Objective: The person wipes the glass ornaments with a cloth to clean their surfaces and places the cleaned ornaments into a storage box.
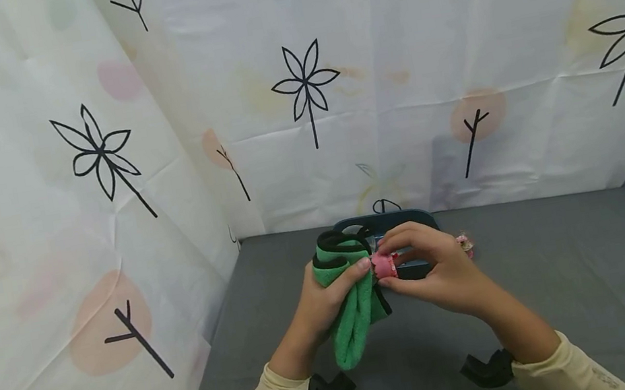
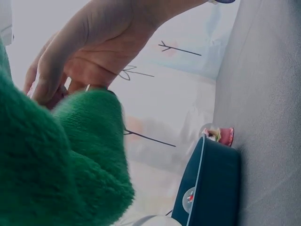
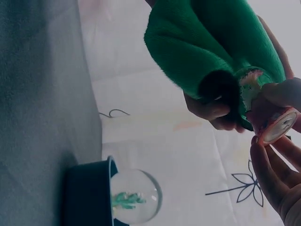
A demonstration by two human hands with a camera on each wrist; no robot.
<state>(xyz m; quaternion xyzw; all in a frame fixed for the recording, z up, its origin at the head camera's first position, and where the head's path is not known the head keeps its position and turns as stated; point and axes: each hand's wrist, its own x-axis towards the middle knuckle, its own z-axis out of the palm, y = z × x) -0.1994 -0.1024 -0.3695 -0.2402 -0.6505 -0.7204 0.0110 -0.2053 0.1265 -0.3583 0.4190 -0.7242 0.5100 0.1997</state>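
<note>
Left hand (image 1: 318, 302): gripping a bunched green cloth (image 1: 353, 328), thumb across its front.
Right hand (image 1: 442, 263): pinching the pink base of a small snow globe (image 1: 384, 266) between thumb and fingers.
Snow globe: held above the table (image 1: 559, 278), between the two hands, its clear dome against the cloth.
Cloth: black-edged, a thick fold hanging below the left thumb.
Tub (image 2: 217, 181): dark blue, on the table beyond the hands; a clear ball (image 3: 141, 197) with something green inside rises past its rim.
Ornament (image 1: 465, 244): pink-based, just right of the tub.
</note>
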